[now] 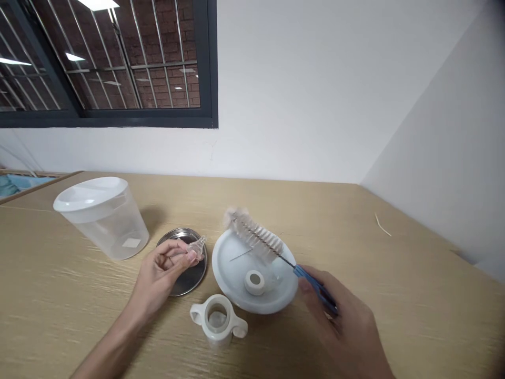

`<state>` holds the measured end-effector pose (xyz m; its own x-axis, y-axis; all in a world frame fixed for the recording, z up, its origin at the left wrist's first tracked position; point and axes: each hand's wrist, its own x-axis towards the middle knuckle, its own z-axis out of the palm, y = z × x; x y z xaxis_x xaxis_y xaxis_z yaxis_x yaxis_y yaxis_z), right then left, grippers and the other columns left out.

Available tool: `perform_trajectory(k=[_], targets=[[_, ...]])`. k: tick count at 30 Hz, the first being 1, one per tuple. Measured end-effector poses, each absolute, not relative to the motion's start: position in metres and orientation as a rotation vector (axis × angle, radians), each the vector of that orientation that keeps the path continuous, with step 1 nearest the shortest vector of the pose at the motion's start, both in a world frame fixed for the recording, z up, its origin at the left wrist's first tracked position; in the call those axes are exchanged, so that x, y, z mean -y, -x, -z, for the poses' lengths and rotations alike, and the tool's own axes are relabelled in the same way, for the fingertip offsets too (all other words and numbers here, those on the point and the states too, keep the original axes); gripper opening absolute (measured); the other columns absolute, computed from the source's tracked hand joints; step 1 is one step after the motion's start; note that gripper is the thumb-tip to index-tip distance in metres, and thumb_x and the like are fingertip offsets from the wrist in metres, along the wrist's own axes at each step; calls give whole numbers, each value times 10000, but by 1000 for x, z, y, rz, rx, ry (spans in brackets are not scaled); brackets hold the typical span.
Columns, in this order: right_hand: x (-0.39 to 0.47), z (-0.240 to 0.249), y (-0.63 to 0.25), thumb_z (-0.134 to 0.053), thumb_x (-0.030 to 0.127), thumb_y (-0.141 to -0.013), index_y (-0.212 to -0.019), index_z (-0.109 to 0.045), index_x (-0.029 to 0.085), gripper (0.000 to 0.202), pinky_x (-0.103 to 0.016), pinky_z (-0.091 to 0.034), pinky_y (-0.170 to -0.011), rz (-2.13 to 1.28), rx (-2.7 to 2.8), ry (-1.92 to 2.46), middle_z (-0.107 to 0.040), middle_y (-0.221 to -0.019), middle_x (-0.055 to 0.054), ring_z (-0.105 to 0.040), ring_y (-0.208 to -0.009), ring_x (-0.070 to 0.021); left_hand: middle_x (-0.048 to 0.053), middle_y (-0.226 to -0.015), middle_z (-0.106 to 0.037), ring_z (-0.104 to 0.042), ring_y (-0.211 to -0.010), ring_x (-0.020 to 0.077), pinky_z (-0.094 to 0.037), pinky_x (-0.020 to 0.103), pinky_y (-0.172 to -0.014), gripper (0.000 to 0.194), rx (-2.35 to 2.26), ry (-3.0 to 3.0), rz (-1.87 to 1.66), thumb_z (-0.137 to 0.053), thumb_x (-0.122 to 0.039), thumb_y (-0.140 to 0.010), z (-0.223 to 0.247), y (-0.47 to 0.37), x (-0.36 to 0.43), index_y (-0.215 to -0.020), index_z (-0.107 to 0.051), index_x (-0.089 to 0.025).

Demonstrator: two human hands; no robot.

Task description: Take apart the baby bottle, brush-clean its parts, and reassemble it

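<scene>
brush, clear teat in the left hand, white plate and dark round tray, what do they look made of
Brush: pale translucent bristles, probably nylon; dark twisted stem, likely metal wire; smooth blue handle, perhaps plastic.
Teat: see-through and glossy, likely silicone.
Plate: smooth white with a soft sheen, plastic or ceramic.
Tray: shiny, reflective rim, so probably polished metal.

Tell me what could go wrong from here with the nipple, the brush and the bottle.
The clear bottle nipple is small and pinched in the left hand; it could slip onto the round metal tray below.

The bottle brush in the right hand spans the white plate, so a sweep might knock the white ring off it.

The two-handled bottle stands close to the plate, and a passing wrist could tip it.
</scene>
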<state>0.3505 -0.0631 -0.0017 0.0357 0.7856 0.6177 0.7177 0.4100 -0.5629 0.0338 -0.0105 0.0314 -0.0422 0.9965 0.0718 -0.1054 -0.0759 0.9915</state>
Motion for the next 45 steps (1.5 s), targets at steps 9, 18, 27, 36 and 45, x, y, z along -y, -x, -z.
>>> perform_trajectory(k=[9,18,27,36,45], targets=[[62,1,-345,-582,321,-996,-1132,-683,246,185,-185,-574,-538,-76,1721,1312,-760,-867,-4,-714,-649,-132,34,-822,-777,-777,-821,157,-617,184,-801,300,-1048,-920,-1307,-924,-328,-723,-36,-41,15,-833,-712,-148],[64,2,-343,-569,323,-1000,-1146,-676,225,206,-214,-563,-507,-88,1780,1304,-740,-829,-22,-677,-600,-139,24,-814,-781,-773,-791,145,-612,184,-797,310,-1030,-920,-1286,-933,-325,-709,-35,-42,16,-833,-707,-152],[63,8,-344,-565,237,-995,-1257,-644,239,274,-201,-584,-587,-43,1868,1173,-728,-919,-36,-694,-695,-134,30,-801,-767,-770,-802,166,-611,237,-822,328,-1083,-1058,-1274,-914,-359,-732,-32,-40,16,-847,-689,-150],[65,5,-345,-584,199,-974,-1302,-619,240,333,-191,-592,-602,-75,1886,1074,-712,-908,-36,-690,-685,-128,47,-822,-781,-780,-819,186,-615,257,-829,327,-1131,-1097,-1285,-893,-369,-757,-32,-38,15,-870,-677,-151],[66,4,-346,-577,231,-984,-1239,-635,236,262,-197,-581,-560,-111,1833,1153,-715,-880,-35,-674,-648,-132,63,-774,-782,-774,-760,203,-628,283,-784,380,-1188,-1135,-1286,-924,-415,-690,-36,-40,16,-837,-696,-150]])
